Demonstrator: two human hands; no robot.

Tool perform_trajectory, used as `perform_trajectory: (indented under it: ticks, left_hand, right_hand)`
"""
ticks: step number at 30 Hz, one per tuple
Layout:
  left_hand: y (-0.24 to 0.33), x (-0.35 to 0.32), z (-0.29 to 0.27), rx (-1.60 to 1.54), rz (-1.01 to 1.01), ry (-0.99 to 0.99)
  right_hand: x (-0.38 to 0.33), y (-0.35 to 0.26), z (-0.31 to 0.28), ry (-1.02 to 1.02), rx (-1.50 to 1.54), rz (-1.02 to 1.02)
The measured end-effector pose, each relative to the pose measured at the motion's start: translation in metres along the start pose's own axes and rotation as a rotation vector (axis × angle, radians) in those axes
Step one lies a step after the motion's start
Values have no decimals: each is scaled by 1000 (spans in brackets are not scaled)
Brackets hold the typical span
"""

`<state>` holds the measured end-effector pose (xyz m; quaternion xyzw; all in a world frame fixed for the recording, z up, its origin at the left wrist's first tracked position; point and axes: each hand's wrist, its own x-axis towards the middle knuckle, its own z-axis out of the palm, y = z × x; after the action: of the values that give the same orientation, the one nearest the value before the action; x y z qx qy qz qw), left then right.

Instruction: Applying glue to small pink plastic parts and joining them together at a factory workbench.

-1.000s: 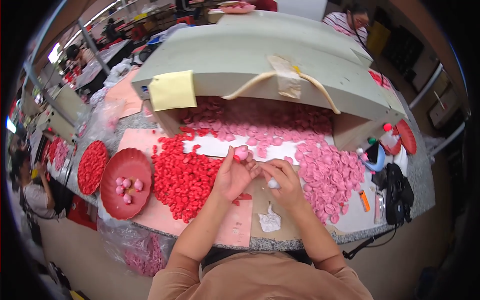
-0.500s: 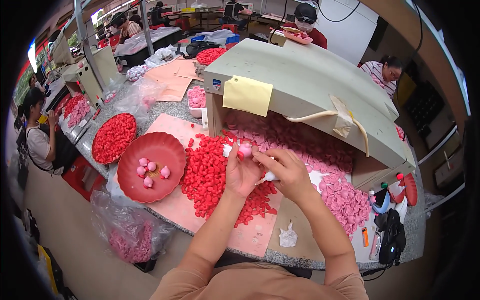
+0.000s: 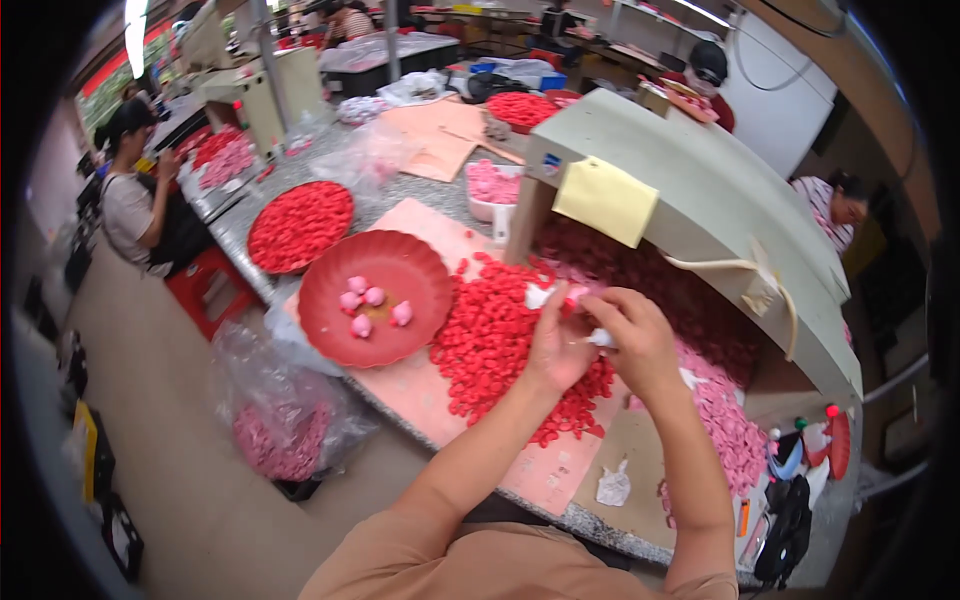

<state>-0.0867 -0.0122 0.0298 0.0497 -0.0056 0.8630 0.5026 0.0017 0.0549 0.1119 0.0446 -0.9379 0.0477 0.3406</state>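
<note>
My left hand (image 3: 556, 348) is palm up, its fingertips closed around a small round pink piece (image 3: 577, 297) with a red part on it. My right hand (image 3: 642, 335) meets it from the right, its fingertips at the same piece, with a small white nozzle bottle (image 3: 601, 338) tucked in the palm. Below both hands spreads a heap of small red pieces (image 3: 490, 335). To their left, a red scalloped dish (image 3: 325, 310) carries several round pink pieces (image 3: 361, 325) with red parts. A crumpled white scrap (image 3: 540, 296) shows beside the left fingertips.
A grey metal hood (image 3: 690, 180) stands over flat pink pieces (image 3: 725, 430) on the right. Behind the dish are a red tray (image 3: 262, 235) of red pieces and a white tub (image 3: 492, 212) of pink ones. A plastic bag (image 3: 290, 400) sits below the table edge. Several people work around.
The whole view has swung, so the table and dish appear farther right. Both hands stay together at the pink piece; my right fingers have closed in over it.
</note>
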Motion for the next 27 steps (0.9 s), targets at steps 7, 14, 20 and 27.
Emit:
perform_trajectory:
  ticks: [7,14,20,27]
  left_hand:
    - [0,-2,-3,-19,-46,-101]
    - [-18,-9,-4,219,47,-55]
    - [-34,-1,-1,218,-40,-183]
    - [-63,-14,-15,459,-264,-88]
  right_hand:
    - [0,-8,-3,-5,11,60]
    - [-31,-10,0,12,104,218]
    - [-94,-3,-6,238,244,516]
    - [-142,2,10,527,624,905]
